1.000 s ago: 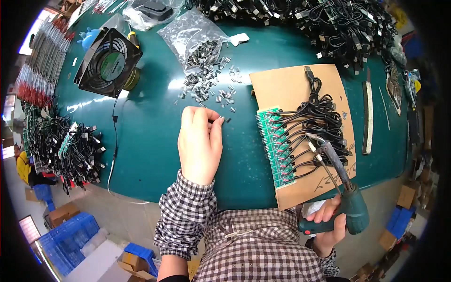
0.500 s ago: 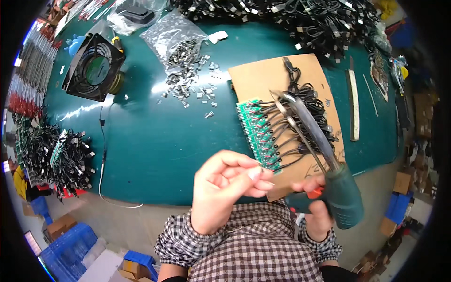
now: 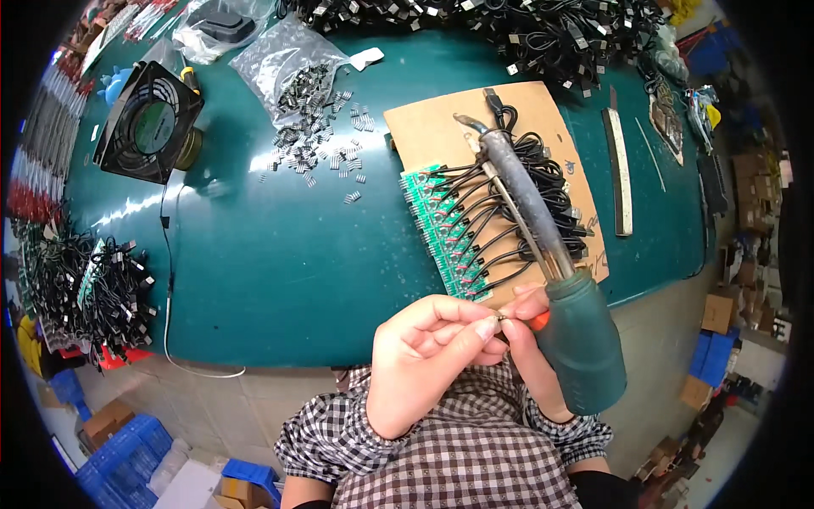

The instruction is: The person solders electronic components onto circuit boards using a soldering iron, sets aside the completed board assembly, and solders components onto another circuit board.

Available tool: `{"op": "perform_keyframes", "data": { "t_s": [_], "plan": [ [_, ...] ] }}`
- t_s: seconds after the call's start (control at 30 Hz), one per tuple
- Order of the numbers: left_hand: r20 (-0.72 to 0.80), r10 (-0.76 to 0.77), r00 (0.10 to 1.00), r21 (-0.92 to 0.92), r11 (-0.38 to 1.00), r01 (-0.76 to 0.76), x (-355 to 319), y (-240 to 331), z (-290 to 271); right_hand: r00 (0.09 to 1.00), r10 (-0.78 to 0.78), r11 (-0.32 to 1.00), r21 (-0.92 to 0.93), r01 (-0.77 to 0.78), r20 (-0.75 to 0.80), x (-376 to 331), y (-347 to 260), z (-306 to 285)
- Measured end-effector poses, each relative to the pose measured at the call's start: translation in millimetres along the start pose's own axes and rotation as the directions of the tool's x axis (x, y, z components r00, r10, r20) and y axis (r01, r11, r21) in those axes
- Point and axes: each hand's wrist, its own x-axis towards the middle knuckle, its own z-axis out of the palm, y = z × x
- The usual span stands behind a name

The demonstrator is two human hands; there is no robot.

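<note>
My right hand [image 3: 538,356] is wrapped around the green handle of a soldering gun [image 3: 585,343] with an orange trigger. Its metal barrel points away and slightly left, over the cables. My left hand [image 3: 432,360] is closed in a pinch on a tiny dark piece [image 3: 501,318], too small to name. The thumb and forefinger of my right hand meet it from the other side. Just beyond the hands, a row of green circuit boards [image 3: 441,237] with black USB cables [image 3: 538,170] attached lies on a cardboard sheet [image 3: 424,127].
A plastic bag [image 3: 284,64] spills small connectors [image 3: 309,127] onto the green table [image 3: 280,271]. To the left stand a black fan [image 3: 153,123] and a cable bundle [image 3: 93,288]. More USB cables [image 3: 560,34] are heaped at the back. A pale bar [image 3: 619,170] lies right.
Both hands have come together, so their fingertips now meet at the tiny piece. The soldering gun has shifted left with my right hand. The whole view has moved slightly.
</note>
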Motion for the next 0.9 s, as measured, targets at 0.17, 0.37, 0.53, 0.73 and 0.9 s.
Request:
{"op": "perform_keyframes", "data": {
  "t_s": [0.17,0.37,0.53,0.73,0.9],
  "plan": [
    [-0.015,0.066,0.998,0.150,0.987,-0.063,-7.1,-3.3,-4.4,0.994,-0.095,0.981,-0.163,0.102,0.052,1.4,-6.5,-1.4],
    [0.002,0.101,0.995,0.134,0.986,-0.100,-4.6,-3.5,-8.5,0.997,0.013,0.992,-0.127,-0.004,0.071,2.8,-17.1,-0.9],
    [0.087,-0.008,0.996,0.141,0.990,-0.004,-3.7,-1.5,-14.7,0.996,0.075,0.997,-0.019,-0.074,0.046,-2.5,-13.2,-0.5],
    [0.071,-0.133,0.989,0.091,0.988,0.126,-0.5,0.8,-16.8,0.997,0.078,0.994,-0.077,-0.076,0.026,-2.1,-13.4,2.6],
    [0.084,-0.114,0.990,0.115,0.988,0.104,-1.2,-1.8,-19.4,0.990,0.143,0.986,-0.094,-0.141,0.016,-5.5,-12.1,3.2]
  ]
}}
